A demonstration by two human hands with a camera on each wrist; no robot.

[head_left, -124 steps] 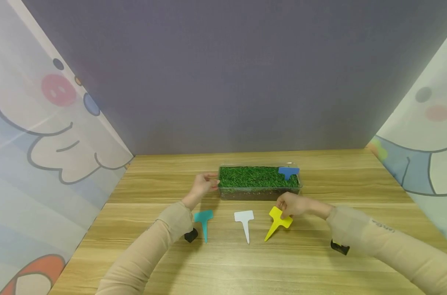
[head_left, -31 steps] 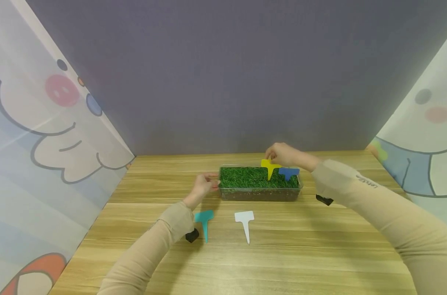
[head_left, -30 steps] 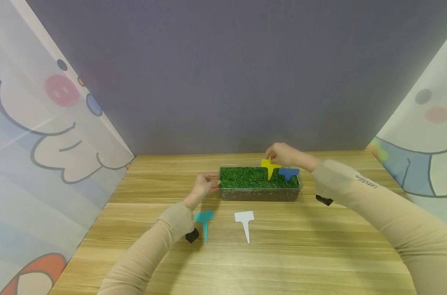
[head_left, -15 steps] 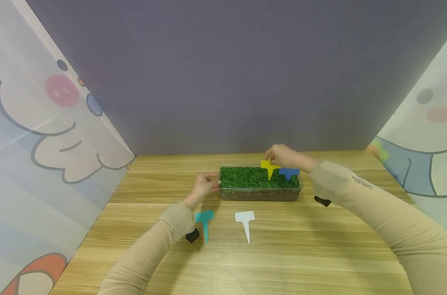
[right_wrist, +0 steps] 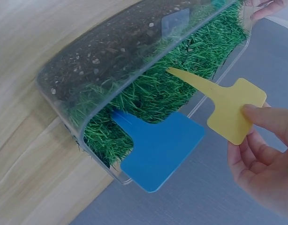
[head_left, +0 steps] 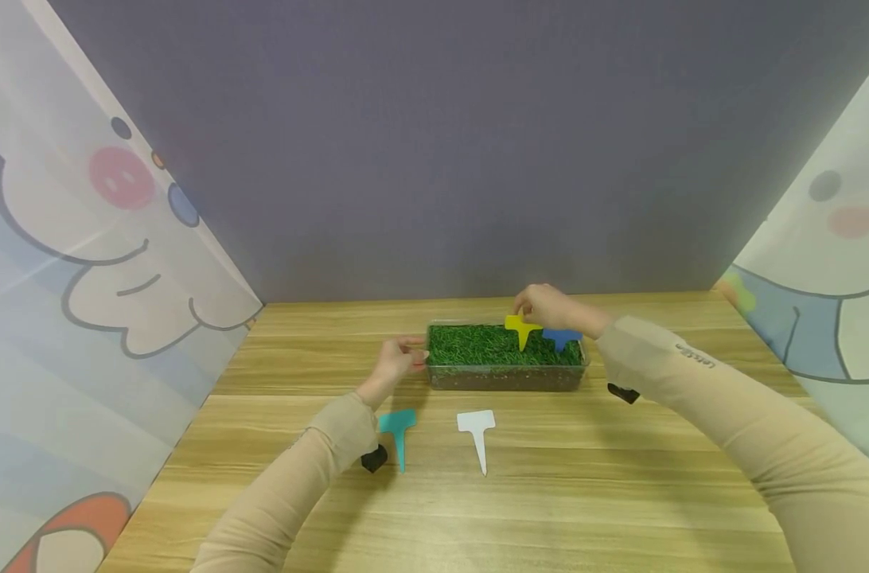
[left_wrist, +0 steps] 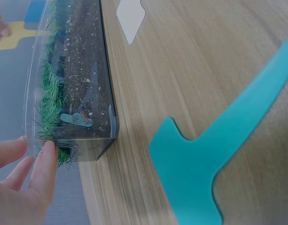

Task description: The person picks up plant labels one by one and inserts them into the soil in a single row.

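Note:
A clear planter box (head_left: 506, 378) holds soil topped with green grass. At its left end, my left hand (head_left: 393, 362) rests its fairly straight fingertips against the end wall and rim, also seen in the left wrist view. My right hand (head_left: 549, 306) pinches the head of a yellow plant label (right_wrist: 235, 110) between thumb and fingers; its pointed stem reaches into the grass. Just right of it, a blue plant label (right_wrist: 165, 150) stands in the grass at the box's right end. A white plant label (head_left: 476, 426) and a teal plant label (head_left: 399, 426) lie on the table in front.
The wooden table (head_left: 549, 493) runs back to a grey panel (head_left: 434, 159) behind the box. Cartoon-printed sheets (head_left: 105, 318) flank the left and right sides. The teal label lies close to the left wrist's black camera (head_left: 373, 458).
Earlier my right hand held the yellow label over the table in front; it lifted it to the box. During the last second hand and label have sunk slightly. My left hand stays put.

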